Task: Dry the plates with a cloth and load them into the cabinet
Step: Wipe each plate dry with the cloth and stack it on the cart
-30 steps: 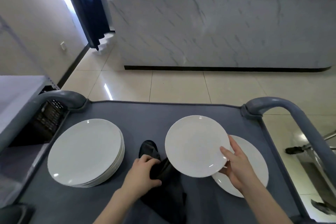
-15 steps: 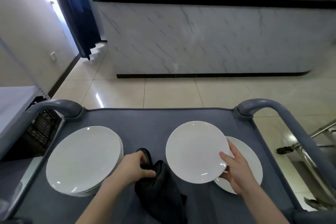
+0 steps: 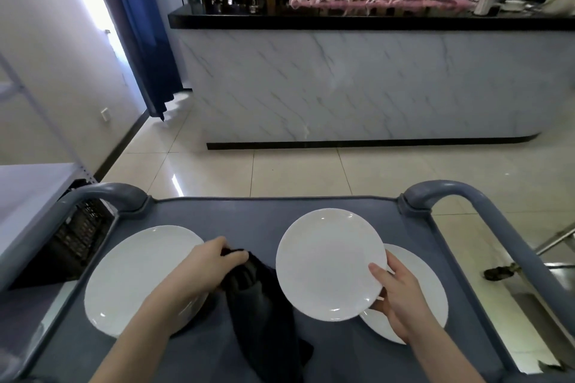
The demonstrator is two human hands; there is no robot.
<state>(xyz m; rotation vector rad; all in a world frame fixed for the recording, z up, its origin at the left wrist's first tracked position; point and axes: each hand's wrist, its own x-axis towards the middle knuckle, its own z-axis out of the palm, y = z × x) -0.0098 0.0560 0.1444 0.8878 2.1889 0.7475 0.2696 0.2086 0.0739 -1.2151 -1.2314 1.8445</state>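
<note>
A grey cart tabletop carries a stack of white plates at left. A white plate, raised over another plate, is pinched at its rim by the right hand. The left hand grips a dark cloth.

Marble-fronted bar counter, blue curtain, glossy tiled floor.

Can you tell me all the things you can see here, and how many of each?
held plate: one, white, above the cart's right side
plate stack: one, white, cart's left side
lower plate: at least one, white, under the held plate
cloth: one, dark, cart's middle
cart: one, grey-blue, nearest
counter: one, pale marble, black top, across the floor
curtain: one, blue, far left
left hand: grips the cloth
right hand: holds the held plate's rim
</note>
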